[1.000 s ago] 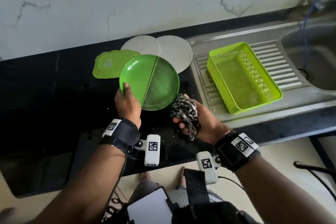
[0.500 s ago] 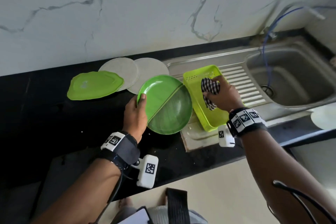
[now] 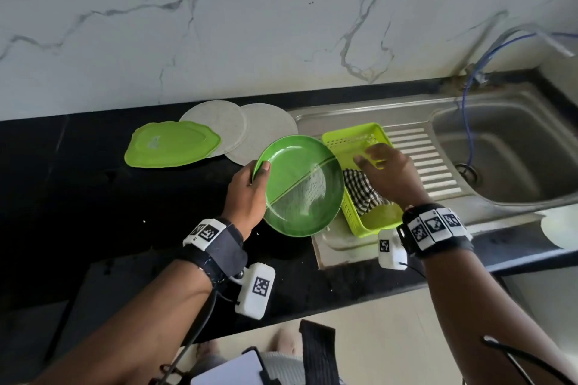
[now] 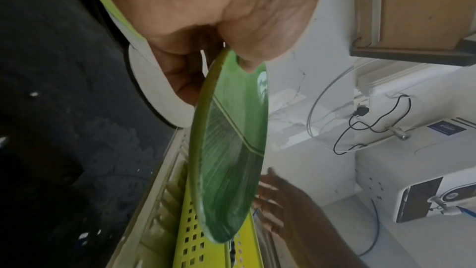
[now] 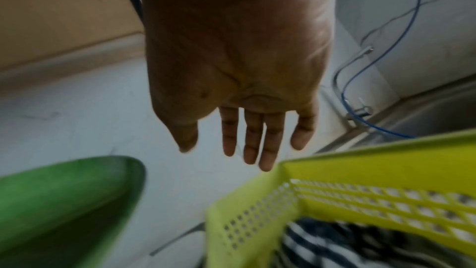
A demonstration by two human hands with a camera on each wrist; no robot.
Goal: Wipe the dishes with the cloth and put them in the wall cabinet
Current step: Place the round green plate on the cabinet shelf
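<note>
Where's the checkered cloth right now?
Head view: the checkered cloth lies inside the yellow-green basket on the drainboard, right of the green plate, under the open right hand.

The right hand no longer grips the checked cloth; its fingers are now straight and spread, held above the cloth with no contact visible. The cloth, bunched in that hand beside the round green plate one second ago and held over the yellow-green basket half a second ago, now lies inside the basket, directly beneath the palm.
</note>
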